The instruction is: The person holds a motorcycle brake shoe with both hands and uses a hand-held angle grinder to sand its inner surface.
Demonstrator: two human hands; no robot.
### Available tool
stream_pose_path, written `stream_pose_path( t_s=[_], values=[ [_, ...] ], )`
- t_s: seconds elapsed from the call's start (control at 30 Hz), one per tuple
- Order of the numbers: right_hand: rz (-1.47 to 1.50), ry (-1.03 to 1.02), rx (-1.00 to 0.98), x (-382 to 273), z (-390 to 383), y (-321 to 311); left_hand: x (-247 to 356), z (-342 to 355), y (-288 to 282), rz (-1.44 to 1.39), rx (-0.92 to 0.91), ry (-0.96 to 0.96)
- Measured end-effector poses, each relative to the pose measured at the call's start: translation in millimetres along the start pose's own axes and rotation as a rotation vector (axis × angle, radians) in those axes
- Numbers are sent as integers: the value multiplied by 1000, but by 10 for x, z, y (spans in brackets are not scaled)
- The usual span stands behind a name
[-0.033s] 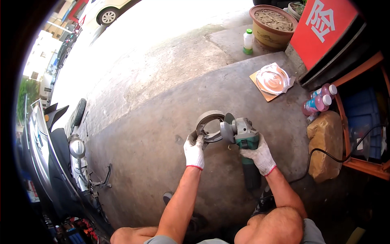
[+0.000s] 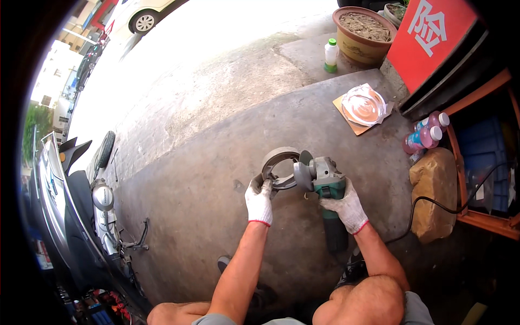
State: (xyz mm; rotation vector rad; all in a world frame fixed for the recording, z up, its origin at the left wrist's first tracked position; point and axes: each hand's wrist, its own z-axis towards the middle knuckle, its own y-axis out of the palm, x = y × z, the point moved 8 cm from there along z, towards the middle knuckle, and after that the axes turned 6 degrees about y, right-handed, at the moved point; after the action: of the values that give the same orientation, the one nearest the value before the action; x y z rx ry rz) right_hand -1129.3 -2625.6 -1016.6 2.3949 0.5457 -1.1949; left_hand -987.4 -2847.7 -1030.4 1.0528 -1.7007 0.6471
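In a white cotton glove with a red cuff, my left hand (image 2: 258, 200) is closed on a curved metal part (image 2: 279, 156), which looks like a pair of brake shoes. My right hand (image 2: 346, 208), gloved the same way, grips a green and grey angle grinder (image 2: 330, 189) whose long dark body hangs down toward me. The grinder's disc (image 2: 302, 171) faces left and sits right at the curved part; whether they touch I cannot tell. A black cord runs from the grinder to the right.
A scooter (image 2: 76, 216) stands at left. On the concrete lie cardboard with crumpled wrapping (image 2: 364, 108), pink bottles (image 2: 420, 140) and a tan bundle (image 2: 433, 195) beside an orange rack (image 2: 485, 225). A plant pot (image 2: 360, 49), green-capped bottle (image 2: 330, 57) and red sign (image 2: 425, 54) stand behind; a white car (image 2: 142, 13) is beyond.
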Motion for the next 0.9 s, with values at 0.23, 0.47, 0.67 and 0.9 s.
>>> stream_pose_path(
  t_s=[0.23, 0.47, 0.67, 0.9],
  values=[
    [-25, -2, -7, -34, -1, 35, 46, -13, -22, 31, 12, 6],
    [-13, -9, -18, -62, 18, 29, 72, 6, -14, 88, -1, 89],
    [-98, -30, -26, -187, 24, 88, 184, 43, -59, 216, -15, 164],
    [-222, -79, -45, -322, 36, 132, 265, 70, -36, 359, -54, 255]
  ],
)
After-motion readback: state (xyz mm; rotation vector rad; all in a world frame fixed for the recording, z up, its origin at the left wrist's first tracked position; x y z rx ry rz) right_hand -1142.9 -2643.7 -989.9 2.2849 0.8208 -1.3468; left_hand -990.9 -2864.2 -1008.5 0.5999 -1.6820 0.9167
